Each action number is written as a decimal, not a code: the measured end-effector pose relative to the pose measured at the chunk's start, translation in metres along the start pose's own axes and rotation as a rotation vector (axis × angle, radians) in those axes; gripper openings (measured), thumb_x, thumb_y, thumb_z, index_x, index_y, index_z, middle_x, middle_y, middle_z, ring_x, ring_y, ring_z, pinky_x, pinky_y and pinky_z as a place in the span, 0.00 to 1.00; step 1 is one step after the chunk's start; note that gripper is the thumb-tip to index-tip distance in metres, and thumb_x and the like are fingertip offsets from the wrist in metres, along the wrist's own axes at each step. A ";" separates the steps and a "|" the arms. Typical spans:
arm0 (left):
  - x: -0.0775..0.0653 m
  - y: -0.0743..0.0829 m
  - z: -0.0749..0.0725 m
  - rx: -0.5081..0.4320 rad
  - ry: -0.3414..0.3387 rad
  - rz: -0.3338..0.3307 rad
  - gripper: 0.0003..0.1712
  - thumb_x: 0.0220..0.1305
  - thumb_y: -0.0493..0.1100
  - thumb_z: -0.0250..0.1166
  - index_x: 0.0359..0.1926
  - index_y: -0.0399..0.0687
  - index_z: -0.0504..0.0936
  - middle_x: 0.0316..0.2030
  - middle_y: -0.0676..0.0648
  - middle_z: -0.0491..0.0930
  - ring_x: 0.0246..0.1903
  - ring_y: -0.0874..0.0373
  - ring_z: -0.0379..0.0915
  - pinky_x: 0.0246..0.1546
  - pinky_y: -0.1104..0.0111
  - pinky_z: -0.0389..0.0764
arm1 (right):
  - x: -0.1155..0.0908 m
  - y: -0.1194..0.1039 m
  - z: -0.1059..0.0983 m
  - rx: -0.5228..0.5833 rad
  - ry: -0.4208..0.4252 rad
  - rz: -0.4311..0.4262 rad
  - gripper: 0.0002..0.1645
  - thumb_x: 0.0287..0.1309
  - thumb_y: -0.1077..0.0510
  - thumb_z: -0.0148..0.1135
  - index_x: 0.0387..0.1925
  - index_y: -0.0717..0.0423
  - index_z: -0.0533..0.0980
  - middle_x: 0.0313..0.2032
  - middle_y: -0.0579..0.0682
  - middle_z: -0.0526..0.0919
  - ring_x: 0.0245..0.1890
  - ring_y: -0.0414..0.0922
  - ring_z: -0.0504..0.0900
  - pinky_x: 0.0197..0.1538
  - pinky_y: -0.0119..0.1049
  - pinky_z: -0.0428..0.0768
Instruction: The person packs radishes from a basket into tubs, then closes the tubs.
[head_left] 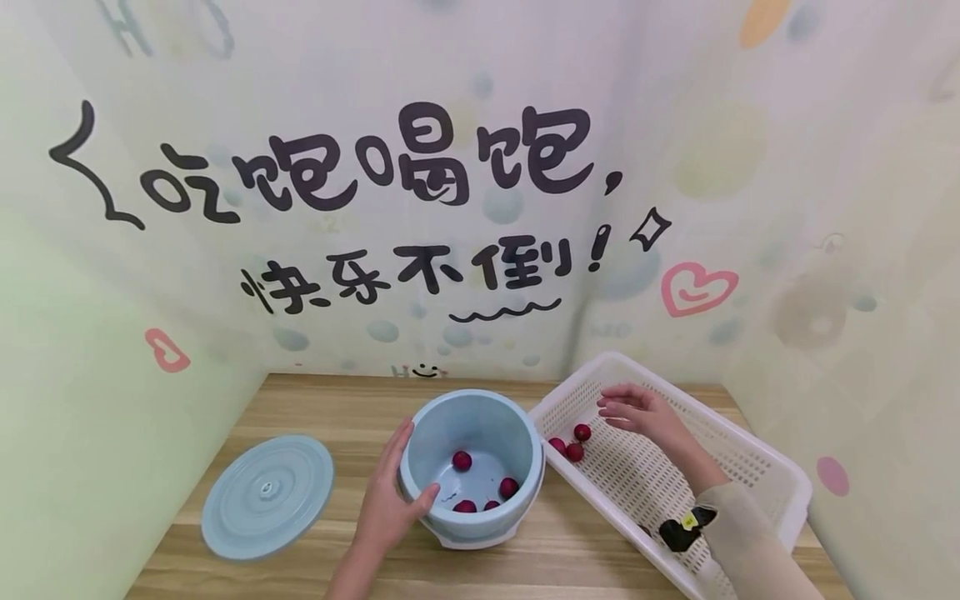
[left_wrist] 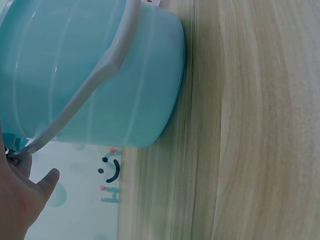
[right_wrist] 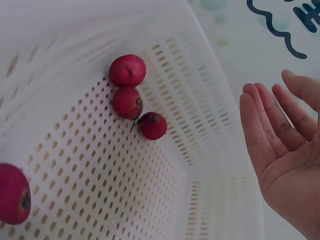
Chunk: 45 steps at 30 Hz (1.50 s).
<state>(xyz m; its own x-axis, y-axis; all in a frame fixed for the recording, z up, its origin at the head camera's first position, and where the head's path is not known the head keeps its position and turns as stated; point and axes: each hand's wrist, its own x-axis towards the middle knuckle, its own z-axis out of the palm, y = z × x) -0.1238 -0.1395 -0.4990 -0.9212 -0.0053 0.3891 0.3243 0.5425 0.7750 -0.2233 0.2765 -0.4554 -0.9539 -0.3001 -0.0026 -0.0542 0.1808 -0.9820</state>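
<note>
A light blue bucket (head_left: 517,517) stands upright on the table, with several red radishes (head_left: 462,461) at its bottom. My left hand (head_left: 392,492) holds its left side, fingers along the outer wall and thumb over the rim. In the left wrist view, this hand (left_wrist: 22,195) is beside the upper wall, where the pale handle (left_wrist: 95,75) joins. My right hand (head_left: 637,414) hovers over the white basket (head_left: 750,446), its fingers extended and holding nothing. Three radishes (right_wrist: 128,102) cluster in one basket corner; another radish (right_wrist: 12,192) lies apart, hidden by my arm in the head view.
A round light blue lid (head_left: 267,496) lies on the wooden table (head_left: 360,400) left of the bucket. The basket's long wall stands close to the bucket's right side. Behind the table rises a printed wall (head_left: 345,75) with black lettering; side walls flank it.
</note>
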 end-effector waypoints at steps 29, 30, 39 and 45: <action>-0.001 0.001 -0.001 -0.014 -0.012 -0.015 0.52 0.49 0.49 0.74 0.75 0.51 0.62 0.75 0.44 0.62 0.72 0.44 0.61 0.66 0.45 0.71 | -0.042 0.057 -0.039 0.006 -0.552 0.447 0.24 0.67 0.61 0.59 0.58 0.74 0.71 0.53 0.56 0.83 0.51 0.45 0.82 0.53 0.49 0.86; -0.001 0.001 -0.001 -0.015 -0.012 -0.015 0.52 0.49 0.49 0.74 0.75 0.51 0.62 0.75 0.44 0.62 0.72 0.44 0.61 0.67 0.45 0.71 | -0.043 0.058 -0.039 0.014 -0.574 0.465 0.24 0.67 0.62 0.58 0.58 0.75 0.71 0.51 0.54 0.84 0.49 0.44 0.82 0.52 0.48 0.87; 0.000 0.001 0.000 -0.014 -0.018 -0.013 0.52 0.49 0.49 0.75 0.75 0.51 0.62 0.75 0.43 0.62 0.73 0.43 0.61 0.67 0.44 0.71 | -0.049 0.059 -0.035 0.015 -0.674 0.621 0.16 0.64 0.65 0.59 0.51 0.68 0.79 0.39 0.49 0.87 0.37 0.40 0.86 0.45 0.39 0.89; 0.000 0.000 -0.001 -0.013 -0.013 -0.016 0.52 0.49 0.49 0.75 0.75 0.52 0.62 0.75 0.44 0.62 0.73 0.44 0.61 0.67 0.45 0.70 | -0.047 0.057 -0.034 0.019 -0.697 0.654 0.15 0.63 0.65 0.60 0.51 0.65 0.81 0.39 0.49 0.88 0.35 0.38 0.87 0.44 0.34 0.88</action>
<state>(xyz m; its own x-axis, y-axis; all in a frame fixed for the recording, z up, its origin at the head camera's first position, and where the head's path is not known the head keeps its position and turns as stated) -0.1237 -0.1399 -0.4984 -0.9290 -0.0035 0.3701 0.3118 0.5315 0.7876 -0.1916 0.3326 -0.5049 -0.4030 -0.6361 -0.6581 0.4384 0.4970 -0.7488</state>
